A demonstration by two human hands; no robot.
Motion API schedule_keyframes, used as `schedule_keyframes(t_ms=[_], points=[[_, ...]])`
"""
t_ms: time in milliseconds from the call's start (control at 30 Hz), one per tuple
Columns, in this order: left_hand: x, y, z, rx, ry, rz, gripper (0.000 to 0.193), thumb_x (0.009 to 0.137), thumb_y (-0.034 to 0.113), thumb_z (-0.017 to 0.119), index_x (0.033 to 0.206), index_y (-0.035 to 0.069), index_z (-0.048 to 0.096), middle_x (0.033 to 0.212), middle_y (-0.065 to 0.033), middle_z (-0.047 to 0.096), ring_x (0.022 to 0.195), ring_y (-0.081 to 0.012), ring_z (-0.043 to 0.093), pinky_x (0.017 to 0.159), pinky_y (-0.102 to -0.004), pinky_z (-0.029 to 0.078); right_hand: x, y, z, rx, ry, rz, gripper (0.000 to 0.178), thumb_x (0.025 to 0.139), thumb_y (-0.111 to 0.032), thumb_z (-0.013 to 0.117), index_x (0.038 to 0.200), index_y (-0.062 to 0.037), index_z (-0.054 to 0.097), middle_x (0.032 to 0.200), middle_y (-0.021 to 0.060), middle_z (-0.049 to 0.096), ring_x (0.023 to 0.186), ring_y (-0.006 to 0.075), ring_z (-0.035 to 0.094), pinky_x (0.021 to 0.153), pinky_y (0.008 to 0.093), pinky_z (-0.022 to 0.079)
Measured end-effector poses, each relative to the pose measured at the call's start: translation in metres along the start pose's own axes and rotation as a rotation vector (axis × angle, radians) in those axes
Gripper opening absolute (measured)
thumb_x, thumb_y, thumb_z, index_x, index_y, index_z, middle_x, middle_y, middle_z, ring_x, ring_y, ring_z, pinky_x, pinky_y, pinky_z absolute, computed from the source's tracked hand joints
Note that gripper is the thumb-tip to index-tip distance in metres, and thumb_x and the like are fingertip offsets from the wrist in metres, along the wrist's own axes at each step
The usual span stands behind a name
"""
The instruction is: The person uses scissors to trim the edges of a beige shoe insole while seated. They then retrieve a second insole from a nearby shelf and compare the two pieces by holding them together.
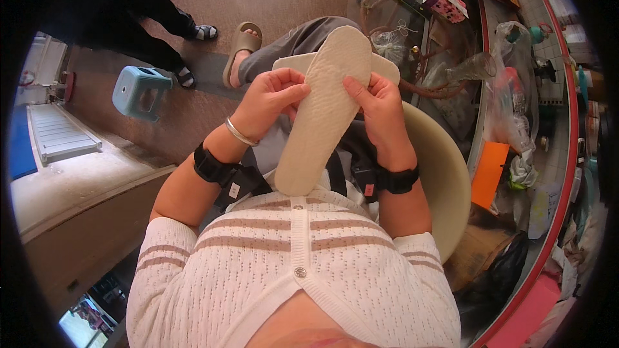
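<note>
Brown flooring stretches far ahead, with a small blue plastic stool point(137, 91) at far left. Over my lap I hold a cream textured foam shoe sole point(324, 113) upright between both hands: left hand point(271, 98) fingers pinch its left edge, right hand point(379, 106) fingers clamp its right edge.

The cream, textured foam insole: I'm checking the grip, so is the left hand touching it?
Touching. The head view shows the left hand with its fingers pressed on the edge of the cream, textured foam insole.
</note>
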State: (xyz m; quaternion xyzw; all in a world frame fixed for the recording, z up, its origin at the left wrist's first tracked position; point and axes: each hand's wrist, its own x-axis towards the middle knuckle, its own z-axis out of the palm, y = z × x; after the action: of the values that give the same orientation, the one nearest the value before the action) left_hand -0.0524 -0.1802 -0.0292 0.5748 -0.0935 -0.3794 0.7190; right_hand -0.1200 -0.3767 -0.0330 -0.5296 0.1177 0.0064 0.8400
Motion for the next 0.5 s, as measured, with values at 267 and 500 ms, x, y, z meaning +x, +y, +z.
schedule_keyframes(t_ms=[267, 500], points=[[0.005, -0.024, -0.007, 0.008, -0.073, 0.019, 0.023, 0.089, 0.017, 0.061, 0.103, -0.002, 0.061, 0.087, 0.0002, 0.064, 0.072, -0.0017, 0.055, 0.059, -0.0157, 0.043, 0.006, 0.008, 0.011, -0.078, 0.042, 0.072, 0.024, 0.093, -0.015, 0.055, 0.102, 0.0068, 0.061, 0.09, 0.006, 0.066, 0.075, 0.0075, 0.059, 0.067, 0.0218, 0.048], [0.007, -0.033, -0.01, -0.065, -0.03, -0.016, 0.022, 0.09, 0.015, 0.059, 0.102, -0.003, 0.061, 0.089, -0.0006, 0.064, 0.074, -0.0032, 0.057, 0.063, -0.0178, 0.046, 0.013, 0.021, 0.007, -0.159, 0.038, 0.071, 0.026, 0.095, -0.018, 0.05, 0.102, 0.0056, 0.06, 0.089, 0.0033, 0.065, 0.076, 0.0061, 0.057, 0.068, 0.0212, 0.046]])
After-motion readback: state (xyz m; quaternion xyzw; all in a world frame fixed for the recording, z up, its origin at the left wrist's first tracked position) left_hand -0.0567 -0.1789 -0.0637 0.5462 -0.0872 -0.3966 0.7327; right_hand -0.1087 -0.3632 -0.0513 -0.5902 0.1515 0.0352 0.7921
